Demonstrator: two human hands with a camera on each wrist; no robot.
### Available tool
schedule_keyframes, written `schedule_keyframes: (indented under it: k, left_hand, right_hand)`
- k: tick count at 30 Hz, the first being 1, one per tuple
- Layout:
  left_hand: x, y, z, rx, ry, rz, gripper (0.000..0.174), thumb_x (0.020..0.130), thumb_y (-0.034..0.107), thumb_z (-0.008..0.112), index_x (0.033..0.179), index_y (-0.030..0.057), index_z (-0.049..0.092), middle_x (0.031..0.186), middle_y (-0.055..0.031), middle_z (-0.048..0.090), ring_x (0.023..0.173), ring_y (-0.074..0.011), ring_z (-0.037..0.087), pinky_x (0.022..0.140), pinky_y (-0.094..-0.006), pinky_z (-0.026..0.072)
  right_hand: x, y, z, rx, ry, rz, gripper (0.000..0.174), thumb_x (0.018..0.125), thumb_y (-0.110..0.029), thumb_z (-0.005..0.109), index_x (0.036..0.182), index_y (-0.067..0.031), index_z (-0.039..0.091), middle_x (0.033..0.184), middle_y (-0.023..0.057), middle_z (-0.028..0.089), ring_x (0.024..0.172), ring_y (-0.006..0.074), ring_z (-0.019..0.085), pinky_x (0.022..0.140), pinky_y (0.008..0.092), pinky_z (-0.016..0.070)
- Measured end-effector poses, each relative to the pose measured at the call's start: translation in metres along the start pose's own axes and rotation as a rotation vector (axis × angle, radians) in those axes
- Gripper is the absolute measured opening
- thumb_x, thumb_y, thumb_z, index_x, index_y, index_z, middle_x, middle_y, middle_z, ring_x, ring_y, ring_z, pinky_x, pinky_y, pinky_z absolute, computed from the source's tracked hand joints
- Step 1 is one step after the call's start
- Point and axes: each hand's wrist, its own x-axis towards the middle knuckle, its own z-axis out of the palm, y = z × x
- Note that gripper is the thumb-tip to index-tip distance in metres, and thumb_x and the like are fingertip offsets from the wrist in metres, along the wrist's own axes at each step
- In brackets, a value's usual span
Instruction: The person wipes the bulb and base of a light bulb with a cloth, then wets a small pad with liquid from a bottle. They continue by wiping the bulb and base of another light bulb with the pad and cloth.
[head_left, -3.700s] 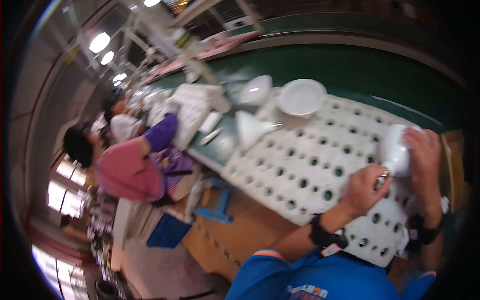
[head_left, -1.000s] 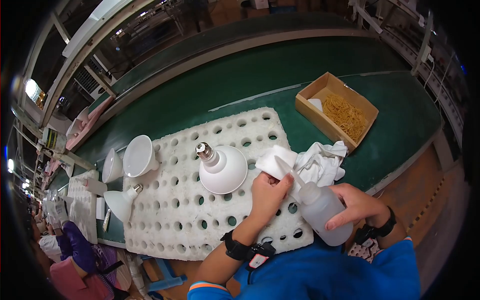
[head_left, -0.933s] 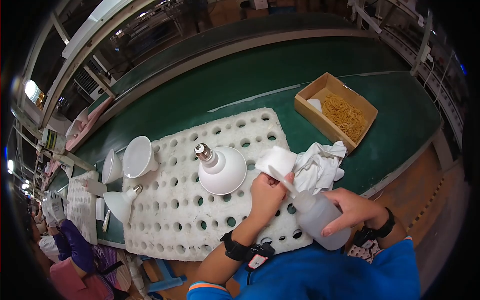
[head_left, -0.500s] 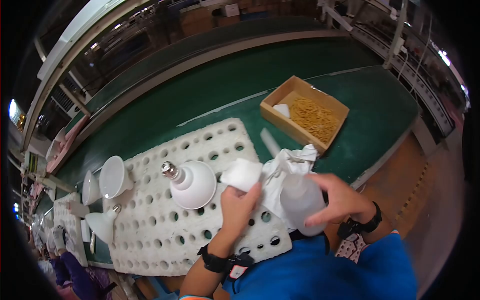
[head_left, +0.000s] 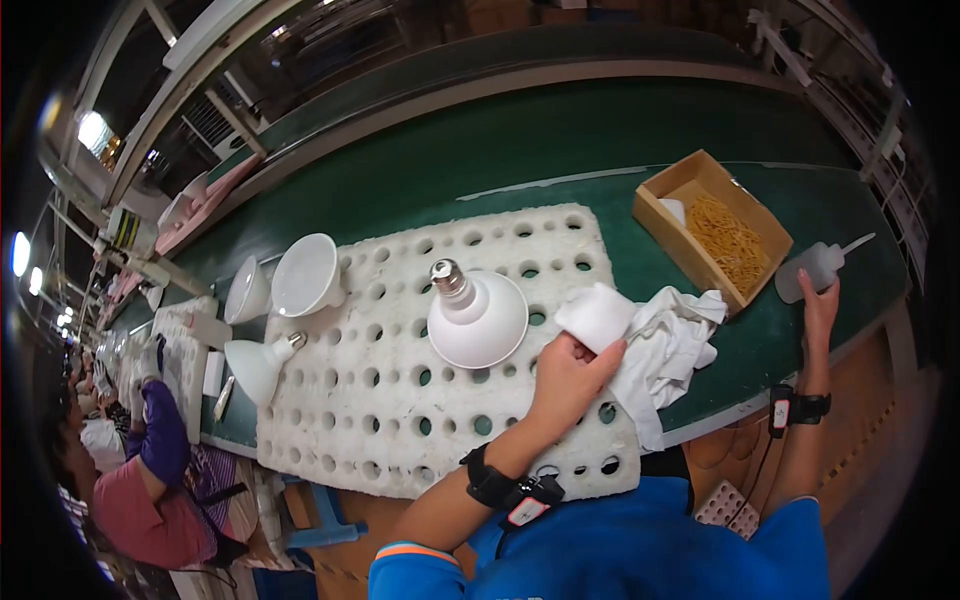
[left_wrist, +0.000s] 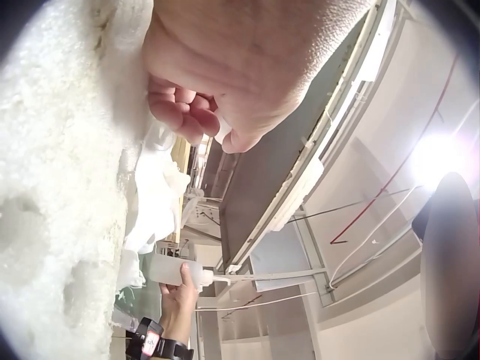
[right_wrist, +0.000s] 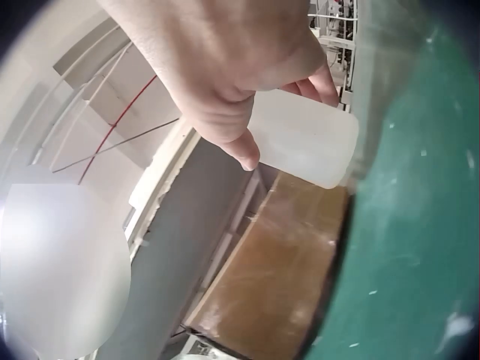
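My left hand [head_left: 568, 385] pinches a folded white wiping cloth [head_left: 596, 314] over the right part of the holed foam board [head_left: 330, 425]. Away to the right, my right hand [head_left: 821, 310] grips a translucent squeeze bottle [head_left: 812, 268] with a long spout, beside the wooden box. Fingers and thumb wrap the bottle's body [right_wrist: 304, 139] in the right wrist view, close over the green surface. A white reflector lamp bulb [head_left: 480, 322] stands face down on the board, screw base up, left of my left hand. The left fingertips are partly hidden behind the cloth.
A crumpled white rag [head_left: 665, 350] lies at the board's right edge. Behind it stands a wooden box [head_left: 690, 235] of rubber bands. More lamp bulbs [head_left: 305, 277] sit at the board's left end. Another person [head_left: 155, 500] works at far left.
The right hand has carried the squeeze bottle from beside the cloth to the right of the box. Earliest, both hands held a bulb; now one stands on the board and the left holds the cloth.
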Motion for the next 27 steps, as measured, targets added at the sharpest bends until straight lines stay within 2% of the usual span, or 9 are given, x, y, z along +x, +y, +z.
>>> schedule_keyframes:
  k: [3,7,12,17,20,21,24,25,27]
  left_hand:
    - [0.000,0.000,0.000,-0.043,-0.019,0.018,0.026,0.083,0.018,0.067,0.097,-0.0015,0.059,0.073,-0.0013,0.061,0.051,-0.0034,0.050,0.045,-0.0184,0.0375]
    - [0.006,-0.011,0.002,0.125,0.013,0.080,0.030,0.080,0.017,0.067,0.102,-0.0028,0.060,0.081,-0.0067,0.065,0.065,-0.0088,0.058,0.058,-0.0247,0.0465]
    - [0.016,-0.030,0.003,0.196,0.054,0.205,0.029,0.078,0.013,0.065,0.099,-0.0050,0.058,0.086,-0.0096,0.064,0.075,-0.0146,0.059,0.068,-0.0297,0.0487]
    - [0.020,-0.038,0.007,-0.007,0.046,0.241,0.030,0.077,0.014,0.064,0.098,-0.0056,0.055,0.084,-0.0104,0.061,0.074,-0.0158,0.057,0.066,-0.0308,0.0465]
    - [0.017,-0.027,0.000,-0.173,-0.021,0.174,0.034,0.079,0.013,0.063,0.107,-0.0048,0.052,0.086,-0.0077,0.060,0.075,-0.0130,0.055,0.066,-0.0292,0.0460]
    - [0.009,-0.011,-0.005,-0.197,-0.016,0.172,0.036,0.080,0.012,0.063,0.109,-0.0049,0.052,0.089,-0.0071,0.060,0.078,-0.0120,0.055,0.069,-0.0279,0.0462]
    - [0.005,0.001,-0.007,-0.315,0.047,0.216,0.038,0.080,0.012,0.063,0.113,-0.0047,0.051,0.093,-0.0058,0.060,0.082,-0.0100,0.054,0.072,-0.0256,0.0461]
    - [0.004,0.000,-0.005,-0.363,0.074,0.236,0.039,0.080,0.012,0.063,0.113,-0.0045,0.051,0.093,-0.0055,0.060,0.082,-0.0095,0.054,0.071,-0.0252,0.0459]
    - [0.008,-0.007,-0.003,-0.398,0.067,0.250,0.039,0.080,0.011,0.063,0.114,-0.0047,0.050,0.094,-0.0048,0.060,0.083,-0.0088,0.054,0.071,-0.0250,0.0459]
  right_hand:
    - [0.006,0.010,0.000,-0.067,-0.110,-0.076,0.065,0.077,-0.023,0.073,0.128,0.0021,0.042,0.119,0.0141,0.053,0.109,0.0205,0.052,0.094,0.0315,0.0388]
    - [0.030,0.035,-0.012,0.032,0.045,-0.347,0.067,0.082,-0.011,0.067,0.139,-0.0045,0.032,0.137,0.0164,0.040,0.125,0.0225,0.039,0.100,0.0371,0.0344]
    - [-0.054,-0.161,0.007,0.155,-0.293,-0.534,0.052,0.088,-0.007,0.053,0.136,0.0006,0.033,0.128,0.0153,0.047,0.113,0.0262,0.048,0.092,0.0357,0.0426]
    - [-0.098,-0.244,0.066,0.465,-0.858,-0.185,0.055,0.092,-0.017,0.052,0.139,0.0003,0.030,0.133,0.0139,0.043,0.113,0.0264,0.048,0.093,0.0372,0.0417]
    - [-0.057,-0.161,0.123,0.521,-1.255,-0.255,0.072,0.089,-0.036,0.058,0.143,-0.0036,0.023,0.141,0.0112,0.036,0.120,0.0233,0.042,0.099,0.0369,0.0365]
    - [-0.081,-0.196,0.125,0.398,-1.067,0.112,0.064,0.090,-0.038,0.055,0.141,-0.0074,0.032,0.137,0.0114,0.040,0.122,0.0188,0.042,0.096,0.0307,0.0358]
    - [-0.126,-0.203,0.130,0.543,-1.261,-0.201,0.073,0.088,-0.054,0.047,0.141,-0.0067,0.032,0.141,0.0151,0.035,0.127,0.0220,0.039,0.102,0.0386,0.0333]
    - [-0.127,-0.207,0.130,0.492,-1.376,-0.169,0.068,0.088,-0.044,0.054,0.139,-0.0024,0.034,0.138,0.0113,0.041,0.122,0.0169,0.043,0.096,0.0288,0.0371]
    - [-0.137,-0.179,0.146,0.604,-1.256,-0.067,0.070,0.087,-0.043,0.057,0.137,0.0009,0.035,0.135,0.0130,0.043,0.121,0.0203,0.045,0.099,0.0325,0.0362]
